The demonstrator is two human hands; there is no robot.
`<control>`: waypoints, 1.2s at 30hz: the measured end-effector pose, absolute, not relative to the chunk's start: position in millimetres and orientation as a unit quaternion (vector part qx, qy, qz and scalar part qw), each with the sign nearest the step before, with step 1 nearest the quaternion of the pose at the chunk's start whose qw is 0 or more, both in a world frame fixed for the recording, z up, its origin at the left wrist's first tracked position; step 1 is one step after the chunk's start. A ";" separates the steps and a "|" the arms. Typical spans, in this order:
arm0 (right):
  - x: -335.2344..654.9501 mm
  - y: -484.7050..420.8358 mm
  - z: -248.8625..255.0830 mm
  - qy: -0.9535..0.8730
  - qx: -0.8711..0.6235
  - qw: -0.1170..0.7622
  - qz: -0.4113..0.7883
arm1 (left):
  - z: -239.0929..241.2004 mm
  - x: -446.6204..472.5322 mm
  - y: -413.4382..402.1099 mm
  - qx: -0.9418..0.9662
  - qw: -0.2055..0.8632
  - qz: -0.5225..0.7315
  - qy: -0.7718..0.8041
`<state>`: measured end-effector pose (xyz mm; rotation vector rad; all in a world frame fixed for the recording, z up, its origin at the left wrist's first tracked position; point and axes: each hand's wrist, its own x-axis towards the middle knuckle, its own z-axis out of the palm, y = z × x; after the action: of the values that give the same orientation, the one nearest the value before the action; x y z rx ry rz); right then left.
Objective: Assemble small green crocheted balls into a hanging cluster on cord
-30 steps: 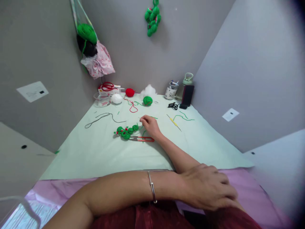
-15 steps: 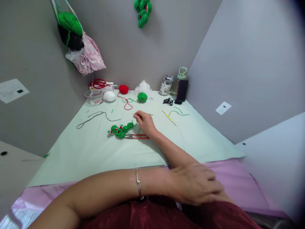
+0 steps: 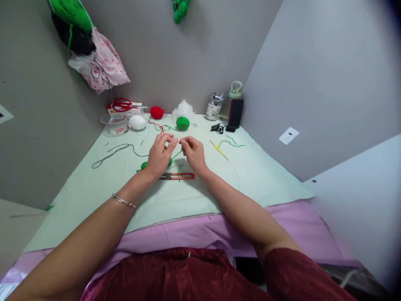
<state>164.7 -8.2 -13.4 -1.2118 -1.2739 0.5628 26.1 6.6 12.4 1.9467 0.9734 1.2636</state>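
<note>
My right hand (image 3: 194, 154) is closed in a pinch on a thin needle, whose tip shows faintly between my hands. Green yarn (image 3: 177, 155) runs from these fingers down to the green knitted piece (image 3: 144, 165), which has red and white bits. My left hand (image 3: 159, 155) covers most of that piece from above. Its thumb and forefinger are slightly apart beside the needle tip, with nothing visible between them. Below the hands lie orange-handled thread snips (image 3: 184, 176), with a green yarn end across them.
A yellow-handled crochet hook (image 3: 219, 150) lies on the right, near green yarn scraps. Black cord (image 3: 120, 147) is on the left. Behind stand a plastic tub (image 3: 115, 127), white ball (image 3: 137, 122), red yarn ball (image 3: 156, 112), green yarn ball (image 3: 182, 123), stuffing (image 3: 184, 109) and a pen cup (image 3: 214, 109).
My left hand has come up from my right forearm to beside the right fingertips, over the knitted piece. My right hand still pinches the needle. The view has shifted slightly.
</note>
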 end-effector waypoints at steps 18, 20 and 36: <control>149.1 -25.5 -9.4 -0.604 -0.450 0.599 0.272 | -9.2 28.9 6.8 0.457 0.700 0.505 0.214; 150.2 -25.3 -8.7 -0.605 -0.439 0.605 0.275 | -9.1 25.5 10.2 0.436 0.700 0.518 0.228; 155.6 -31.8 7.1 -0.625 -0.454 0.575 0.269 | -13.8 19.2 8.2 0.702 0.423 0.486 0.303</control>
<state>155.6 -31.8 7.1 -1.0640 -1.4642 0.6298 19.2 8.2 -13.8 1.7583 0.7591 1.2160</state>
